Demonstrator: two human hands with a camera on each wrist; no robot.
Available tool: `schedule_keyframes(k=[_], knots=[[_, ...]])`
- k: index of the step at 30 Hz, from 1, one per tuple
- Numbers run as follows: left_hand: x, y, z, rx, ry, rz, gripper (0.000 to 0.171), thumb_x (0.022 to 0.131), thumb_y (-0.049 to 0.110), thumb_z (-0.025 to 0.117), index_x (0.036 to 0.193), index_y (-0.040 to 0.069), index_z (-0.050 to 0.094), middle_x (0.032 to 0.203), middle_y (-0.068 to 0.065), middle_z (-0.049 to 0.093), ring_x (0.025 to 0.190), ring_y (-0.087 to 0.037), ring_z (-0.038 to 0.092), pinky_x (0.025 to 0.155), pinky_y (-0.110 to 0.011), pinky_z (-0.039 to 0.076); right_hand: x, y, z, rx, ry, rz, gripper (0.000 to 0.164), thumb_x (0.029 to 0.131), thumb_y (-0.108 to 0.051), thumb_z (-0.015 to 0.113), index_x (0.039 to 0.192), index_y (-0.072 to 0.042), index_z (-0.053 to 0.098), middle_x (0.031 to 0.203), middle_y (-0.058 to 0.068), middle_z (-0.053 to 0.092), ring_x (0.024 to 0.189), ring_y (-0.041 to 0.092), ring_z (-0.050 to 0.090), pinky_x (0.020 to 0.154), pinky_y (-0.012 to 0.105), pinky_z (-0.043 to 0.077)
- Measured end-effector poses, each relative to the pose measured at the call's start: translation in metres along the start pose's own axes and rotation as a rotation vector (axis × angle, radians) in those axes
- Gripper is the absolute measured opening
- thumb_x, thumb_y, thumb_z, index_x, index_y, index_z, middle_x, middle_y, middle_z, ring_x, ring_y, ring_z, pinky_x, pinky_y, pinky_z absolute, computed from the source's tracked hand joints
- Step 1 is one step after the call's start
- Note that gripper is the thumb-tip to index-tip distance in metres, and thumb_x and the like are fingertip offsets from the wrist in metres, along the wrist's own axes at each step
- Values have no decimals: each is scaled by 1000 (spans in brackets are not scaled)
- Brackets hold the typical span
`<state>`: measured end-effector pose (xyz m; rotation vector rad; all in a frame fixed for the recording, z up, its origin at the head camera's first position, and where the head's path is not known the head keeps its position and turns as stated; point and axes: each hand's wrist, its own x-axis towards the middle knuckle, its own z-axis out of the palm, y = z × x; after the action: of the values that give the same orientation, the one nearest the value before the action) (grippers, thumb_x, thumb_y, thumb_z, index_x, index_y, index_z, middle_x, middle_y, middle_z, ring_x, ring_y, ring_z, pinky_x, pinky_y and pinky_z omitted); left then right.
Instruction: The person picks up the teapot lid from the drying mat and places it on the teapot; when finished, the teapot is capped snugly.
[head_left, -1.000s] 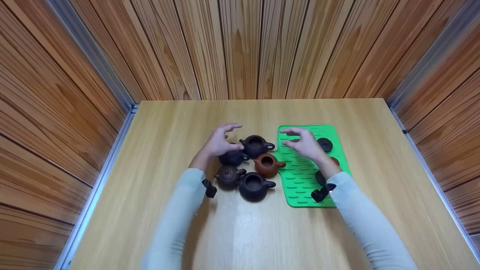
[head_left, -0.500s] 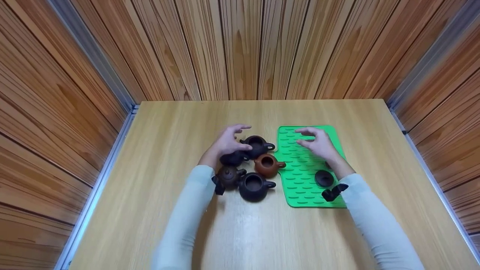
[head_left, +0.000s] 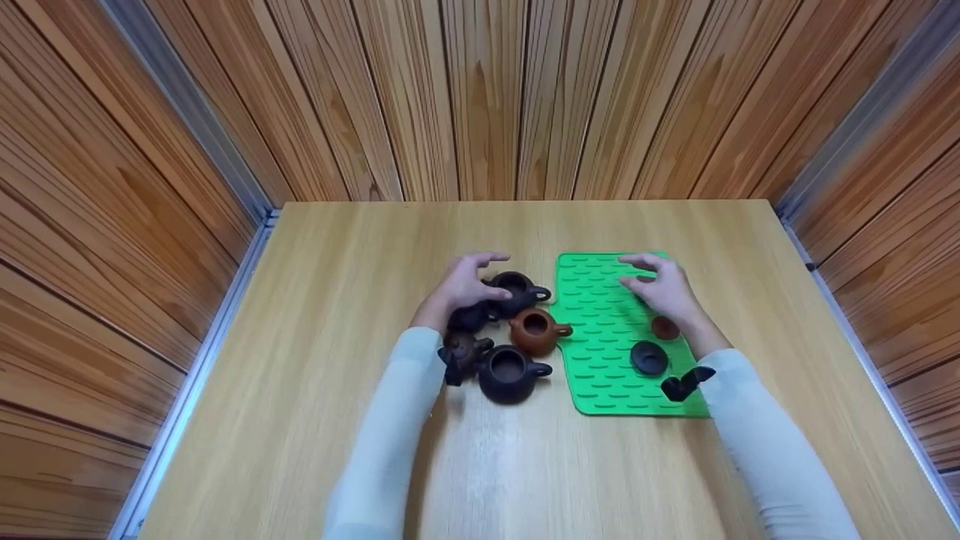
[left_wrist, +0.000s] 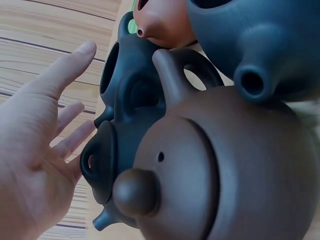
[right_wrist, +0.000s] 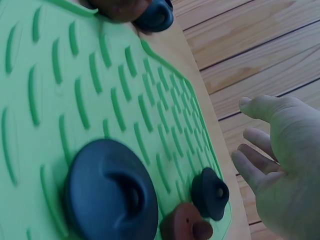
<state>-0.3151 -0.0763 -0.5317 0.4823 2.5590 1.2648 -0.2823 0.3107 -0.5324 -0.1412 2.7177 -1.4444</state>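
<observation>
My left hand (head_left: 469, 283) hovers with its fingers spread beside a lidless black teapot (head_left: 519, 305) at the back of a cluster. Under that wrist lie a lidded black teapot (head_left: 469, 319) and a lidded dark brown teapot (left_wrist: 250, 165). A lidless reddish-brown teapot (head_left: 532, 341) and another lidless black teapot (head_left: 506, 386) complete the group. Over the green mat (head_left: 600, 337), my right hand (head_left: 664, 289) holds nothing, thumb and fingers apart. Near it are a small black lid (right_wrist: 205, 192), mostly hidden in the head view, a reddish-brown lid (head_left: 664, 328) and a larger black lid (head_left: 649, 358).
The teapots stand close together on the wooden table (head_left: 337, 300), left of the mat. Wood-plank walls (head_left: 480, 112) enclose the back and both sides. A small black camera (head_left: 686, 384) sits on the right wrist.
Both hands have shifted to the right, fingers still apart. The left comes nearer the back black teapot; the right now covers the small black lid and uncovers the other two.
</observation>
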Motion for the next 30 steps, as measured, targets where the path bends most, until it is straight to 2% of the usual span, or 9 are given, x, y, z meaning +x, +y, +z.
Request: schedule_keyframes(k=[5,7,11,13,15,17,22,24,30], knots=[[2,-2,4,-14,-17,-46,72,94,22,94,160,23,65,173,-14,56,162,-40,52,132,-54,47,-4,9,-6,19,5,14,47,111,-13,71,155,0,64,167,26,58,158,47,54,103,8,55],[3,-4,5,-18,-23,-59,72,94,21,94,160,21,65,172,-15,57,161,-40,53,132,-54,47,-5,13,-8,21,8,20,47,111,-13,71,156,0,64,167,25,58,157,47,55,98,3,51],[4,-6,7,-1,-24,-53,72,93,21,94,159,17,66,169,-14,61,159,-39,56,132,-52,46,-6,20,-10,16,14,37,47,112,-14,70,157,-1,63,167,24,58,161,44,51,122,33,56],[5,-7,8,18,-22,-50,71,93,21,95,158,18,67,168,-13,62,159,-37,56,134,-51,45,-7,22,-11,18,17,49,47,112,-13,70,157,0,62,168,25,57,164,44,47,130,52,49],[6,-7,8,36,-27,-54,71,92,22,96,157,20,68,169,-11,62,161,-35,54,135,-50,43,-8,24,-11,13,26,57,47,112,-12,70,157,0,62,169,26,55,165,46,43,133,62,42],[22,-28,15,53,-24,-46,71,90,26,98,155,24,70,167,-8,64,161,-32,54,135,-46,44,-10,25,-11,4,34,60,46,112,-11,70,156,0,63,169,28,54,166,47,41,134,65,39],[38,-52,24,115,7,-31,69,85,31,101,149,30,74,158,-3,72,154,-27,61,130,-41,47,-12,28,-11,-20,44,48,45,111,-9,70,154,0,65,167,30,55,164,51,42,134,67,37],[33,-45,22,120,10,-44,68,86,30,101,148,30,75,157,-2,73,154,-28,61,130,-42,47,-13,30,-11,-24,40,50,45,111,-8,69,154,0,65,167,31,55,164,50,43,133,66,39],[40,-53,26,99,12,-75,66,86,29,100,147,31,76,157,-1,73,152,-26,62,129,-43,47,-14,36,-13,-28,50,81,45,111,-7,69,155,2,64,165,32,56,159,49,48,130,64,44]])
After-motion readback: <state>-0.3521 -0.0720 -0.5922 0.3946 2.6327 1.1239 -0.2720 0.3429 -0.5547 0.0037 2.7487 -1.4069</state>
